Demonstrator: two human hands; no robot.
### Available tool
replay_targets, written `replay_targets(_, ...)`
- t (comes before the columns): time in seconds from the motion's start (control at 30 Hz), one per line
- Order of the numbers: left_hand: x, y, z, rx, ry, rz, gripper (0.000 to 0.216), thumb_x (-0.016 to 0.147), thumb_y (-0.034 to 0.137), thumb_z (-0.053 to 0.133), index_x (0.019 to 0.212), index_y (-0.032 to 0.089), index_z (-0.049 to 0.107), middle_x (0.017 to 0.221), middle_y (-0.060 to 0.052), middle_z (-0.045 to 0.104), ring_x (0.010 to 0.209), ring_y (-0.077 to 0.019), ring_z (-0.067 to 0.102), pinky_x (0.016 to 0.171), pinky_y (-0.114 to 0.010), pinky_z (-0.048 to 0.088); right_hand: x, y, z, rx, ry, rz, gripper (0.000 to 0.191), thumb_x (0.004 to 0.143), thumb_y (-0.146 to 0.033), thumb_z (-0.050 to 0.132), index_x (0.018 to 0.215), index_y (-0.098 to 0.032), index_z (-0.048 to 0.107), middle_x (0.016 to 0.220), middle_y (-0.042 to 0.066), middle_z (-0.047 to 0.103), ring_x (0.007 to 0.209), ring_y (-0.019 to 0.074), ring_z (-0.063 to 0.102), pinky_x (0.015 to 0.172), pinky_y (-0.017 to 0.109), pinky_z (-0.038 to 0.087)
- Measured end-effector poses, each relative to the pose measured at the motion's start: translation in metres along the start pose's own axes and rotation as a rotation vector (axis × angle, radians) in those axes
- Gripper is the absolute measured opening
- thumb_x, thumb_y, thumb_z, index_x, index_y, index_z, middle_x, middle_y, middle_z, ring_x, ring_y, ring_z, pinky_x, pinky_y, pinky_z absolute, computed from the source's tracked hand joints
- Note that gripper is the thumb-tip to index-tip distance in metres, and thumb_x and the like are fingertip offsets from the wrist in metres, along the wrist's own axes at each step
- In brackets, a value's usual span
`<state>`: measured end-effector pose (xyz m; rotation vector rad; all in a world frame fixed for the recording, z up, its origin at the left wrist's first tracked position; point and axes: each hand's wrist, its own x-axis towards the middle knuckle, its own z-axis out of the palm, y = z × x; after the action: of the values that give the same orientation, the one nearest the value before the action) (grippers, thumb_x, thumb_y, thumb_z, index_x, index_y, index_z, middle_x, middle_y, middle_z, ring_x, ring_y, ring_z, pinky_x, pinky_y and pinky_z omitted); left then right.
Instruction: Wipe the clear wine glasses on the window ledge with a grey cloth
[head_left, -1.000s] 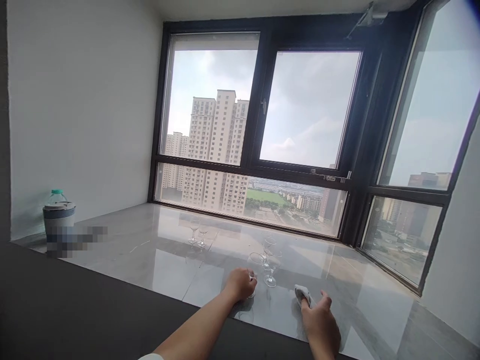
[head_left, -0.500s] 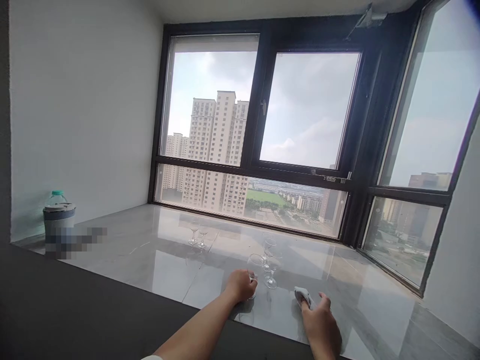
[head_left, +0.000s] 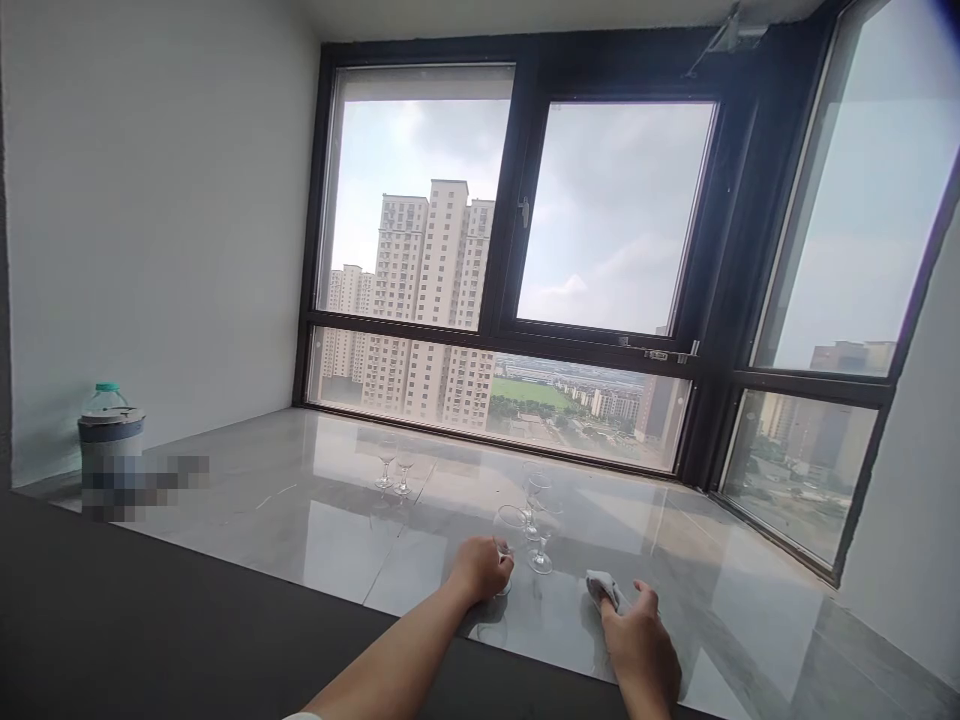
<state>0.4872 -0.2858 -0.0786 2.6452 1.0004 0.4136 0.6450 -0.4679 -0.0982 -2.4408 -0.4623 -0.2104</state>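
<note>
My left hand [head_left: 481, 570] is closed around the stem of a clear stemmed glass [head_left: 510, 524] that stands on the glossy grey stone sill [head_left: 322, 530]. My right hand [head_left: 639, 645] rests on the sill with its fingers pinched on a small white cloth [head_left: 602, 589]. Two more clear glasses [head_left: 541, 520] stand just behind, between my hands. Farther back to the left is another pair of small glasses [head_left: 395, 470].
A plastic bottle with a green cap [head_left: 106, 400] and a grey container [head_left: 111, 440] stand at the far left by the white wall. Large dark-framed windows [head_left: 517, 260] close the back and right. A dark ledge [head_left: 150, 620] runs along the near edge.
</note>
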Motion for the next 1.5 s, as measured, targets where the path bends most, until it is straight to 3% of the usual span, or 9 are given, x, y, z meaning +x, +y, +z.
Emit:
replay_targets(0.47,-0.004,0.004,-0.007,0.022,-0.012,-0.011,0.044,0.09,0.042,0.038,0.114,0.024,0.069,0.11,-0.009,0.073,0.104,-0.0248,0.066,0.089,-0.032,0.046,-0.005,-0.007,-0.009,0.008,-0.009,0.015,0.059,0.093,-0.055,0.036,0.138,-0.016,0.037,0.119,0.02,0.064,0.102,0.0343,0.065,0.079,0.042,0.049)
replay_targets(1.07,0.005,-0.004,0.007,0.015,0.031,0.024,0.042,0.088,0.04,0.042,0.115,0.024,0.07,0.11,-0.008,0.073,0.102,-0.0248,0.067,0.089,-0.032,0.048,-0.003,-0.003,-0.005,0.004,-0.022,0.001,0.053,0.095,-0.049,0.033,0.137,-0.017,0.037,0.124,0.019,0.062,0.102,0.0338,0.065,0.079,0.041,0.048)
replay_targets(1.5,0.002,-0.003,0.004,0.035,0.028,0.02,0.041,0.088,0.039,0.04,0.111,0.023,0.071,0.106,-0.009,0.074,0.1,-0.0249,0.067,0.085,-0.03,0.047,-0.003,-0.004,-0.008,0.024,-0.024,-0.001,0.056,0.094,-0.05,0.033,0.137,-0.015,0.039,0.119,0.021,0.063,0.102,0.0353,0.065,0.078,0.042,0.049)
